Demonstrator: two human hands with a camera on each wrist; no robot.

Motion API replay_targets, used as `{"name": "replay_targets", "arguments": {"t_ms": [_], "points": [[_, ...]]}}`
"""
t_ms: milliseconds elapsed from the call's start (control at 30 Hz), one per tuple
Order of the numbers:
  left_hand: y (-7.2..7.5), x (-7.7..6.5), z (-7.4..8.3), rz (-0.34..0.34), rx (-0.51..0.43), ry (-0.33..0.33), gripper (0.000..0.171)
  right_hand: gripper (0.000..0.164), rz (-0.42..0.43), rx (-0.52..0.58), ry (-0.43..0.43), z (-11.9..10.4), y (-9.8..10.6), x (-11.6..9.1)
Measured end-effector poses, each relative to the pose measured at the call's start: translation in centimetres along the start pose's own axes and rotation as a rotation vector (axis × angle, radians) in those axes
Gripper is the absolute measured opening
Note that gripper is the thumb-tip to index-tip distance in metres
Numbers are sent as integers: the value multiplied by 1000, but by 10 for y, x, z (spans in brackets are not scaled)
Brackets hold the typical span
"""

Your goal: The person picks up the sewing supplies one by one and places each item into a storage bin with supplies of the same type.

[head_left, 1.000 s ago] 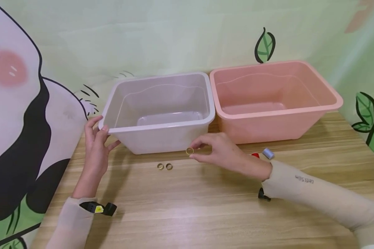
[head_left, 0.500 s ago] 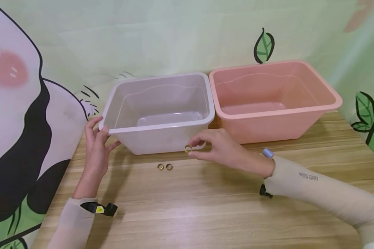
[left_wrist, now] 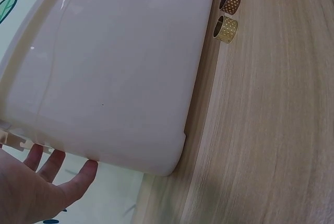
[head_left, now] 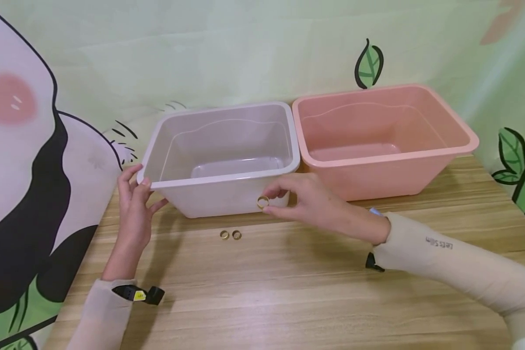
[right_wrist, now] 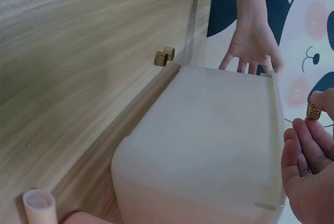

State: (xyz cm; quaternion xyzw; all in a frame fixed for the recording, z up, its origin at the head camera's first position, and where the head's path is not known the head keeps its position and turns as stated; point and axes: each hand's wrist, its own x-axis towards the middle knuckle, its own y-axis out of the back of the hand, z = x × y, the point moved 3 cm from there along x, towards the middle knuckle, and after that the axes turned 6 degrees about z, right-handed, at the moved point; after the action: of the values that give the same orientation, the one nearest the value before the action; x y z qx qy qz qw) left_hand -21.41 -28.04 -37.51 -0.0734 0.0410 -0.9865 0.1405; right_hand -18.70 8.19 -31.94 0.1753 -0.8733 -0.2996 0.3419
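My right hand (head_left: 308,199) pinches a dimpled brass bushing (head_left: 263,202) between thumb and fingertips, in front of the light grey bin's (head_left: 227,194) front wall. In the right wrist view that bushing (right_wrist: 313,111) shows its dotted outer face. At the bin's left front corner my left hand (head_left: 135,209) grips the rim, thumb on top and some fingers against the side. Two more bushings stand side by side on the table before the bin, the left bushing (head_left: 224,235) close to the right bushing (head_left: 236,235). The grey bin holds nothing that shows.
A pink bin (head_left: 385,175) stands right beside the grey one. Behind my right wrist a blue cylinder (head_left: 376,212) is mostly hidden. A pale hollow cylinder (right_wrist: 40,208) stands low in the right wrist view. The wooden table (head_left: 245,291) meets a printed backdrop (head_left: 227,58).
My right hand has risen slightly with the bushing, drifting left toward the grey bin. The right forearm now covers the red piece and most of the blue cylinder. My left hand keeps its place.
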Motion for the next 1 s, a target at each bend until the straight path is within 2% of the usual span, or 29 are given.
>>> {"name": "replay_targets", "arguments": {"t_ms": [233, 533, 733, 867, 1000], "points": [[0, 0, -1, 2, -17, -2, 44, 25, 12, -56, 30, -6, 8, 5], [0, 0, -2, 8, -21, -10, 43, 24, 30, 3, 10, -11, 19, 12], [-1, 0, -2, 2, -10, -17, 43, 22, 55, 42, 60, -12, 26, 15], [0, -1, -2, 0, -14, -13, 44, 20, 64, 40, 86, -14, 30, 18], [0, -1, -1, 0, -12, -11, 45, 20, 59, 18, 66, -15, 33, 22]]}}
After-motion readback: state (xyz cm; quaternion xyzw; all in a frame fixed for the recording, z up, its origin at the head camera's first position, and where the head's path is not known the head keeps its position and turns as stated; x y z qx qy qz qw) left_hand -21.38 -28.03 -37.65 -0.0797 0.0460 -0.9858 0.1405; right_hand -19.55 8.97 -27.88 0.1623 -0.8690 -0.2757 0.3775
